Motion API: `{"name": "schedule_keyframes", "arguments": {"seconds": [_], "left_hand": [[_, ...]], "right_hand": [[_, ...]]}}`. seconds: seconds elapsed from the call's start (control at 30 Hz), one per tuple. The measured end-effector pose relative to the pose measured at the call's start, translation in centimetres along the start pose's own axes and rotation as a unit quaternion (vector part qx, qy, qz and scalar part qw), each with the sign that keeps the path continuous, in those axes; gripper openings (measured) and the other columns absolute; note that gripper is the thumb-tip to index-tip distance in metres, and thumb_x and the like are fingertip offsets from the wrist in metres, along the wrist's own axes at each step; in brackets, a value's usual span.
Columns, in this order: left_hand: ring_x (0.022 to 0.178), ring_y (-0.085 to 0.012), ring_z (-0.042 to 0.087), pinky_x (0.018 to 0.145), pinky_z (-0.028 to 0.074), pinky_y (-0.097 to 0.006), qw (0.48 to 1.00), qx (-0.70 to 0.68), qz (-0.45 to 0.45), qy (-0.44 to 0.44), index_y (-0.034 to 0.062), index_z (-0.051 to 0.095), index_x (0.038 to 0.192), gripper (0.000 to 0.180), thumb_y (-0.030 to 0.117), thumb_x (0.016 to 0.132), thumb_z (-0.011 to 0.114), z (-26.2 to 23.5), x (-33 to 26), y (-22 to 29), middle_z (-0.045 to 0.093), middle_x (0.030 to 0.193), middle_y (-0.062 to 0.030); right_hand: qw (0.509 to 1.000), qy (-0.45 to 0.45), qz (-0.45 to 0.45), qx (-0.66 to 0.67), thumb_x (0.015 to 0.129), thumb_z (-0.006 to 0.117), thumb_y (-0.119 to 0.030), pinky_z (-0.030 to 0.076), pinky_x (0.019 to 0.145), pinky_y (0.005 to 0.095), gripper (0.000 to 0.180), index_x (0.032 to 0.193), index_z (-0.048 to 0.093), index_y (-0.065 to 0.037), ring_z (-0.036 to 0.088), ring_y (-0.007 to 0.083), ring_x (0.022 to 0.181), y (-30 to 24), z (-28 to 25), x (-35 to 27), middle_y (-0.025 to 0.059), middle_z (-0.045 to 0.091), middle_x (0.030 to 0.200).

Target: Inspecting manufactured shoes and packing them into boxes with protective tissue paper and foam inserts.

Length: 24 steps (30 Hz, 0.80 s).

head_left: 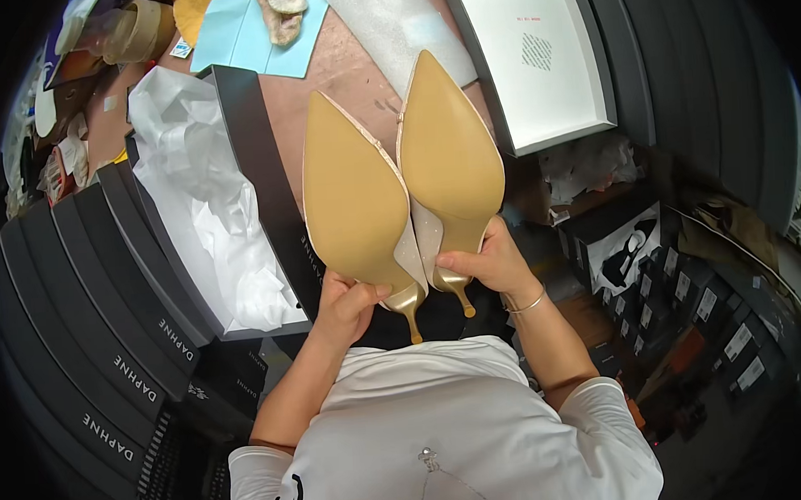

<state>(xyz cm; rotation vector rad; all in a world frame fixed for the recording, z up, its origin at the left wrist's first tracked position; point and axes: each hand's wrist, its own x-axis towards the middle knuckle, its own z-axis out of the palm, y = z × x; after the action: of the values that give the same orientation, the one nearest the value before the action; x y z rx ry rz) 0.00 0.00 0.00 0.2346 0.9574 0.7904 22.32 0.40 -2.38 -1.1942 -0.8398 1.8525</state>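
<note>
Two pointed high-heeled shoes are held side by side, tan soles facing me and toes pointing away. My left hand (348, 308) is closed around the heel end of the left shoe (353, 194). Around the heel end of the right shoe (450, 145), my right hand (486, 262) is closed, its thumb lying across the sole by the arch. Both thin gold heels point toward my body. Glittery pale uppers show between the soles. To the left is an open black shoebox (257, 131) with crumpled white tissue paper (206, 205) in it.
A shoebox lid (544, 60), white inside, lies at the far right of the pinkish table (343, 56). Light blue paper (221, 39) and a beige cloth-like item (281, 14) lie at the back. Stacked black boxes (83, 353) flank me on the left; more shoeboxes (717, 325) stand lower right.
</note>
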Motion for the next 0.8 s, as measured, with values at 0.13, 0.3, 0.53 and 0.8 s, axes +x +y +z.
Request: {"name": "schedule_keyframes", "arguments": {"seconds": [0.13, 0.3, 0.53, 0.8], "left_hand": [[0.097, -0.0146, 0.059, 0.087, 0.045, -0.031, 1.0, -0.002, 0.005, 0.008, 0.0007, 0.064, 0.1, 0.03, -0.004, 0.071, 0.058, 0.2, 0.5, -0.1, 0.063, 0.099, -0.0046], [0.104, -0.0163, 0.058, 0.091, 0.044, -0.032, 0.999, 0.001, 0.033, 0.003, -0.001, 0.058, 0.111, 0.038, -0.001, 0.073, 0.059, -0.1, 0.9, -0.2, 0.061, 0.107, -0.0064], [0.112, -0.0185, 0.055, 0.098, 0.042, -0.034, 0.996, 0.022, 0.074, -0.037, -0.0004, 0.045, 0.128, 0.049, 0.006, 0.081, 0.058, 1.1, 0.1, 1.4, 0.055, 0.12, -0.0102], [0.114, -0.0177, 0.053, 0.099, 0.041, -0.033, 0.98, -0.01, 0.171, -0.098, 0.0002, 0.047, 0.129, 0.046, 0.027, 0.093, 0.055, 1.4, -3.4, 2.1, 0.055, 0.123, -0.0084]], "right_hand": [[1.0, -0.015, -0.003, 0.001, 0.076, 0.078, -0.009, 0.047, 0.077, 0.0244, 0.029, 0.1, 0.064, -0.001, 0.056, 0.0066, 0.086, 0.6, -0.7, 0.6, 0.0006, 0.064, 0.093], [1.0, 0.007, -0.001, -0.005, 0.078, 0.077, -0.012, 0.048, 0.082, 0.0257, 0.036, 0.108, 0.061, 0.0, 0.056, 0.008, 0.092, 0.3, -0.6, 1.1, 0.0016, 0.063, 0.101], [0.995, 0.025, -0.042, 0.085, 0.088, 0.07, -0.03, 0.046, 0.09, 0.0287, 0.049, 0.121, 0.053, 0.002, 0.056, 0.0122, 0.103, -0.6, 1.7, 0.9, 0.007, 0.062, 0.112], [0.992, 0.005, -0.116, 0.045, 0.086, 0.071, -0.032, 0.047, 0.087, 0.0279, 0.049, 0.117, 0.056, 0.002, 0.056, 0.0119, 0.099, -1.8, 4.2, -1.1, 0.0061, 0.062, 0.108]]}}
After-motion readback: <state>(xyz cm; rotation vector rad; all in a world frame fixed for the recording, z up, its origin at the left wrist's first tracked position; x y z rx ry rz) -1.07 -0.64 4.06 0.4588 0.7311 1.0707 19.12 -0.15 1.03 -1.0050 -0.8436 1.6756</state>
